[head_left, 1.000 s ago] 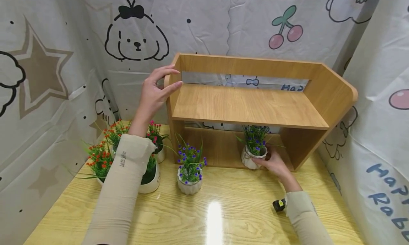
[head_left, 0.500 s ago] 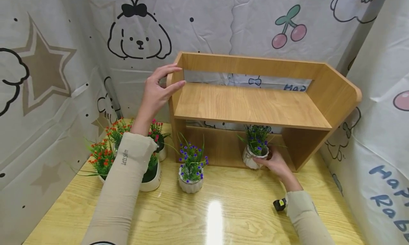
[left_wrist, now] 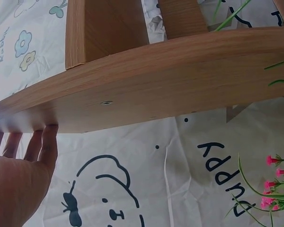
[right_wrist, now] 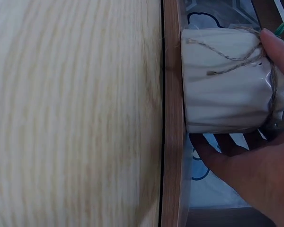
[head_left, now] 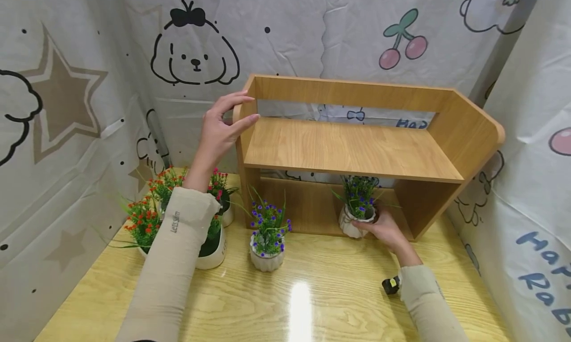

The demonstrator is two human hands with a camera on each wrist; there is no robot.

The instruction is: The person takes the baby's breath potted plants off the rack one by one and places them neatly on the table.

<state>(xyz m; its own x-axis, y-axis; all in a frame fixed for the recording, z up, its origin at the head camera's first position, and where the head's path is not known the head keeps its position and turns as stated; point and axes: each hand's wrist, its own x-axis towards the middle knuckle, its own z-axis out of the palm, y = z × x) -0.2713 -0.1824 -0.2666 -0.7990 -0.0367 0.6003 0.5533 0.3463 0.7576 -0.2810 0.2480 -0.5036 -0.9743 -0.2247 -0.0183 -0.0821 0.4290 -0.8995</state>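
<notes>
My left hand (head_left: 218, 126) grips the left side panel of a two-tier wooden shelf (head_left: 352, 146), thumb toward the inside. Its fingers (left_wrist: 48, 146) rest against the panel's outer face in the left wrist view. On the lower tier, near the front edge, my right hand (head_left: 387, 228) holds a potted plant with purple-blue flowers (head_left: 356, 220). Thumb and fingers lie around the white pot (right_wrist: 227, 90), which has twine tied near its rim and stands upright on the board. Part of the foliage is hidden under the upper tier.
A similar purple-blue flowered plant (head_left: 266, 255) stands on the table in front of the shelf. Orange-flowered (head_left: 142, 218) and pink-flowered (head_left: 219, 183) plants cluster at the left, partly behind my left forearm. A small black object (head_left: 390, 285) lies near my right wrist. Patterned curtains (head_left: 285, 39) surround the table.
</notes>
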